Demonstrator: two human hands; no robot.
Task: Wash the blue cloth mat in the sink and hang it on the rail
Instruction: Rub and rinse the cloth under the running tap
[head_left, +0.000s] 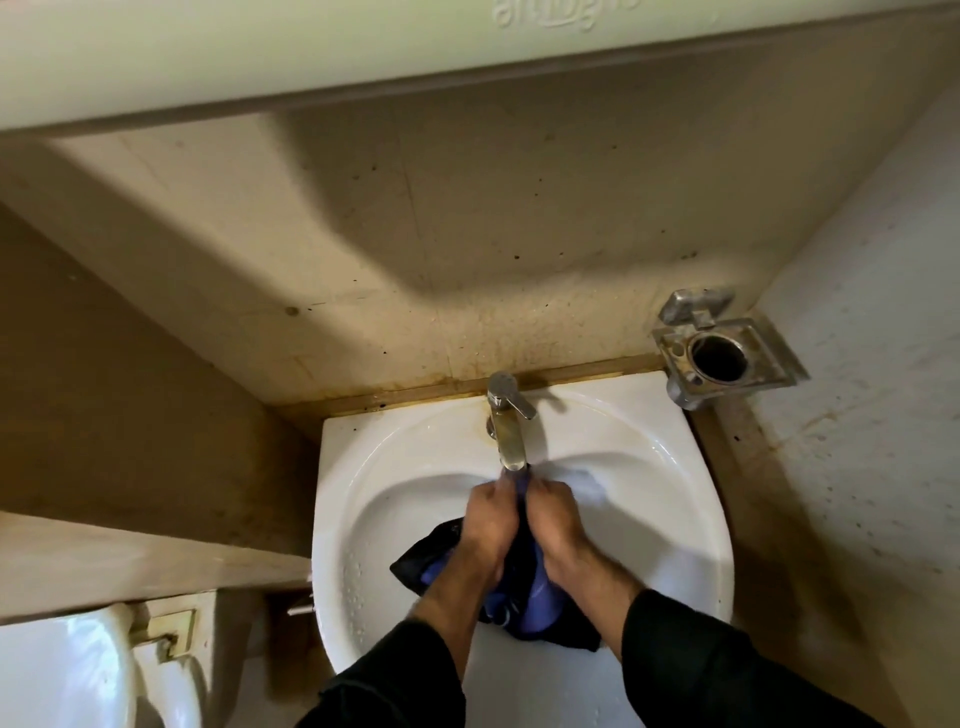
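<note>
The blue cloth mat (540, 608), blue with dark edging, is bunched up inside the white sink (395, 467). My left hand (491, 525) and my right hand (553, 525) grip it side by side, right under the spout of the metal tap (509, 421). A strip of the cloth shows between my two hands near the spout. The rest of the mat hangs down into the basin between my wrists. No rail is in view.
A metal holder with a round hole (722, 356) is fixed to the wall at the sink's right. A white toilet (67, 670) stands at the lower left. A pale shelf or cabinet (311, 47) runs overhead. Stained walls close in on both sides.
</note>
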